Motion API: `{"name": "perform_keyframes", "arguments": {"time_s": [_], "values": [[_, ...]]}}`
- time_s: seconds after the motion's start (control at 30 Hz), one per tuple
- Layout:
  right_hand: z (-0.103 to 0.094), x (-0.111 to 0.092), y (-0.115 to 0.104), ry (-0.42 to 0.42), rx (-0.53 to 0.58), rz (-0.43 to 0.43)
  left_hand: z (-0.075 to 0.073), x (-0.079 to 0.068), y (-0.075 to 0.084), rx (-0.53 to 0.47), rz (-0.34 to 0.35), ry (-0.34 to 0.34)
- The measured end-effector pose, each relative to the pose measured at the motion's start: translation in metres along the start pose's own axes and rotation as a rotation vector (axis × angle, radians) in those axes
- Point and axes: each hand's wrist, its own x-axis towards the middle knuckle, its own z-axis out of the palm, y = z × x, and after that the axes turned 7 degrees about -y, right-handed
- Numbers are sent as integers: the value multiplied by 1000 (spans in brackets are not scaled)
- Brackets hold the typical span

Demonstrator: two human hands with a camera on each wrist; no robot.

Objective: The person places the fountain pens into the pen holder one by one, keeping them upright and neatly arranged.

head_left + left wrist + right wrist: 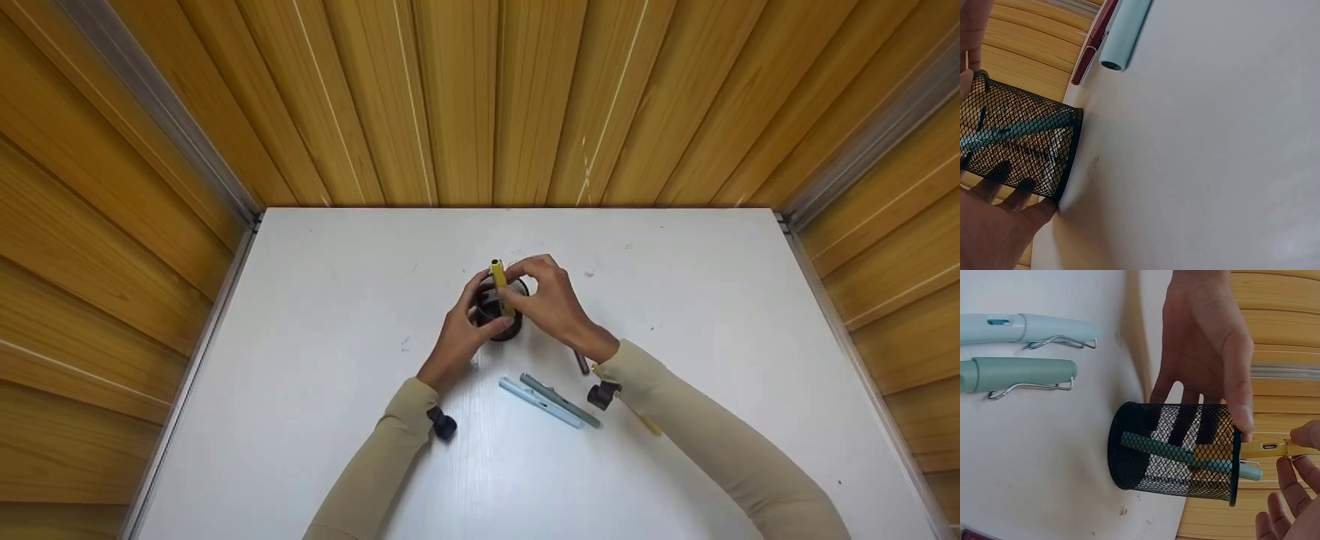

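Observation:
My left hand (pixel 457 330) holds a black mesh pen cup (pixel 1207 489) upright on the white table, thumb at the rim and fingers round the far side. With thumb and fingertips my right hand (pixel 553 304) pinches a yellow fountain pen (pixel 1258 449) by its clip end. The lower part of that pen is inside the cup, seen through the mesh in the right wrist view. A teal-green pen (pixel 1157 447) leans inside the cup, its clip end sticking out past the rim.
A light blue pen (pixel 540 403) and a grey-green pen (pixel 561 401) lie side by side, nearer the front. A dark red pen (pixel 1090 48) lies close by. Another yellow pen (pixel 649 426) is partly hidden under the right sleeve. Wood-patterned panels (pixel 457 105) border the table.

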Motion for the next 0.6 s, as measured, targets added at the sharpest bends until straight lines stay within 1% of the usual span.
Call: {"name": "perform_keyframes", "arguments": {"time_s": [0.3,0.6], "values": [[5,-3,9,-13,0,24,0,1,-2,7,6,2],[9,-6,14,-31,-16,58,0,0,-1,4,-20,6]]}}
